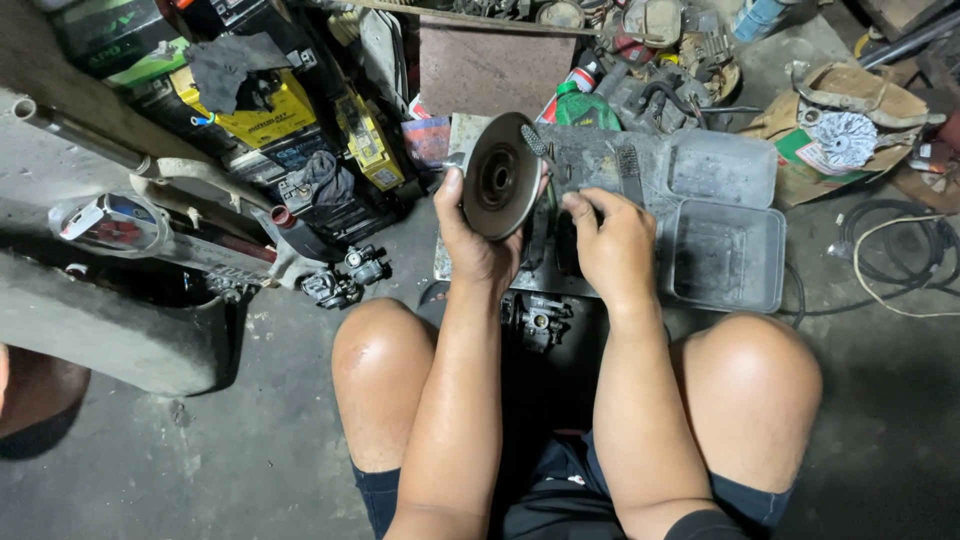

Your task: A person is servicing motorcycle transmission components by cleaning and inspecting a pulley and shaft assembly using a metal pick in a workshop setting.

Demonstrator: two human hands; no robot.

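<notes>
Far left of frame: dark tyre (110, 330) and a metal pipe (80, 130) running up toward the upper left, with yellow-and-black battery boxes (265, 115) stacked behind and a dark rag (225, 70) draped over them. Lower, left of centre: small carburettor-like part (345, 278) on the concrete floor (250, 440). Centre: left hand (478, 245) clenched on a round metal disc (500, 175), thumb on the left edge, disc held upright on edge, dark hub facing the camera, just above the knees. Right of it: right hand (612, 245), fingers curled down onto a grimy metal tray (600, 160); can't tell if it grips anything. Another small engine part (540, 320) sits on the floor between the knees. Right of centre: two empty grey plastic tubs (725, 250) side by side. Far right: black cable coil (890, 250), crumpled cardboard (860, 100) in the upper right.
</notes>
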